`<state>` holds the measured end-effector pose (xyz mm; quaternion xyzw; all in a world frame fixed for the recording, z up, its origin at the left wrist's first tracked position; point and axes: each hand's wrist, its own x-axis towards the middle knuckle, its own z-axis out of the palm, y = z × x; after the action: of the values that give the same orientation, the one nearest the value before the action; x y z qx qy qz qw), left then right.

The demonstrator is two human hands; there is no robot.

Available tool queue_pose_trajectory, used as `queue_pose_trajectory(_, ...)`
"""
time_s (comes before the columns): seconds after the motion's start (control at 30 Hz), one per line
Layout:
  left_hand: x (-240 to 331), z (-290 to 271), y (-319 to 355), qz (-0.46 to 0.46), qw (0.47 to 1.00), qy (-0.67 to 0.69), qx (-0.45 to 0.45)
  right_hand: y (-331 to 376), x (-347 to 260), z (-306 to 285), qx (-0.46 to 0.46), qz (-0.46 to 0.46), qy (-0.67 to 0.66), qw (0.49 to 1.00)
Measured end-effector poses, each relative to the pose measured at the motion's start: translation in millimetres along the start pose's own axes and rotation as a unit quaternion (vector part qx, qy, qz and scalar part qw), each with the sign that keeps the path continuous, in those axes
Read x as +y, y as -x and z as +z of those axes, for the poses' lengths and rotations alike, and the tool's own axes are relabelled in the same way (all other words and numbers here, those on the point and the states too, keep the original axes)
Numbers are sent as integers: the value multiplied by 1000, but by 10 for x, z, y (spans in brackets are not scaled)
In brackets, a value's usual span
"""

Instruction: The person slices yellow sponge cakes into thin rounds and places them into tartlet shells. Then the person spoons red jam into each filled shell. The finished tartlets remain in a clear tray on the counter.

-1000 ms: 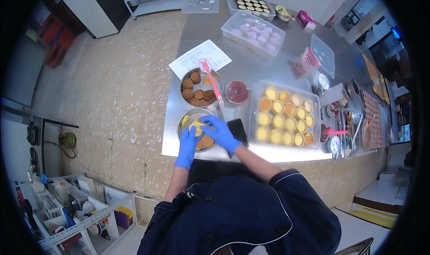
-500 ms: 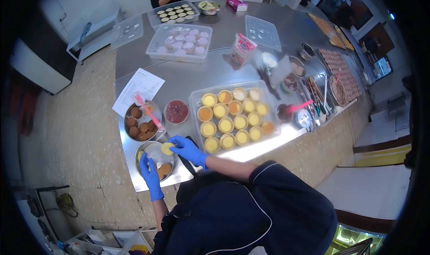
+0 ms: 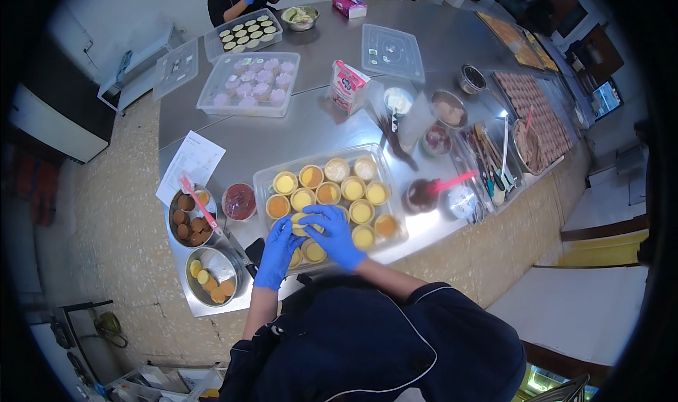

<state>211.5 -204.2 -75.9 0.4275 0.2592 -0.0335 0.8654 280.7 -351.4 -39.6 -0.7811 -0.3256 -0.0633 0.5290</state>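
Note:
Above the near cups in a clear plastic tub (image 3: 393,197), I hold a yellow cake disc (image 3: 304,225) between both blue-gloved hands. My left hand (image 3: 275,257) pinches its left side; my right hand (image 3: 333,237) is closed over it from the right. Several pale cups with yellow or orange-brown tops, such as one cup (image 3: 285,183), stand in the tub. My hands partly hide the nearer ones. Left of my left hand, a round metal pan (image 3: 223,266) contains loose yellow and orange-brown discs. Behind it stands another pan with brown discs (image 3: 182,217).
A pink spatula (image 3: 198,199) leans across the back pan, beside a bowl of red jam (image 3: 239,201). Bowls, a piping bag (image 3: 418,120) and a utensil tray lie right. Farther back are a tub of purple-topped cupcakes (image 3: 247,88) and a co-worker (image 3: 233,0) in blue gloves.
Both hands have moved right, from the metal pan to over the tub, carrying the yellow disc. My left hand has left the pan and now grips the disc too. The view has shifted slightly.

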Motion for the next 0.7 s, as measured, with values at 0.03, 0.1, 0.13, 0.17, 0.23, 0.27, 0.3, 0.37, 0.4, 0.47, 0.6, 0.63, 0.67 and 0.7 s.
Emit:
queue_pose_trajectory(0.03, -12, 99, -74, -8, 1000, -4, -8, -17, 94, -95, 13, 9, -28, 999)
queue_pose_trajectory(0.1, -30, 289, -229, -14, 999, -27, -29, -11, 277, -229, 42, 123, -141, 981)
queue_pose_trajectory(0.13, -46, 375, -310, -8, 998, -51, -31, -24, 406, -312, 47, 190, -175, 965)
queue_pose_trajectory(0.17, -61, 465, -408, -6, 997, -69, -31, -58, 556, -423, 54, 243, -194, 949)
queue_pose_trajectory(0.23, -93, 630, -661, -14, 995, -98, -8, -147, 824, -576, 68, 310, -200, 927)
queue_pose_trajectory(0.27, -117, 698, -793, 17, 989, -148, -8, -200, 944, -628, 77, 325, -187, 924)
queue_pose_trajectory(0.3, -140, 758, -936, 49, 979, -198, -9, -271, 1068, -685, 85, 339, -174, 921)
queue_pose_trajectory(0.37, -171, 835, -1233, 133, 946, -296, -10, -442, 1317, -824, 74, 270, 2, 960)
queue_pose_trajectory(0.4, -187, 867, -1376, 183, 921, -343, -12, -503, 1416, -879, 71, 226, 84, 968)
queue_pose_trajectory(0.47, -206, 888, -1582, 246, 852, -463, -7, -584, 1571, -946, 3, 185, 202, 962)
queue_pose_trajectory(0.6, -185, 926, -1848, 287, 684, -671, -16, -602, 1749, -982, -116, 105, 283, 946)
queue_pose_trajectory(0.63, -181, 936, -1877, 294, 646, -704, -25, -602, 1781, -980, -131, 99, 300, 940)
queue_pose_trajectory(0.67, -184, 945, -1888, 296, 620, -726, -35, -603, 1808, -974, -148, 93, 315, 933)
queue_pose_trajectory(0.7, -190, 954, -1893, 298, 592, -747, -44, -603, 1831, -967, -165, 87, 329, 926)
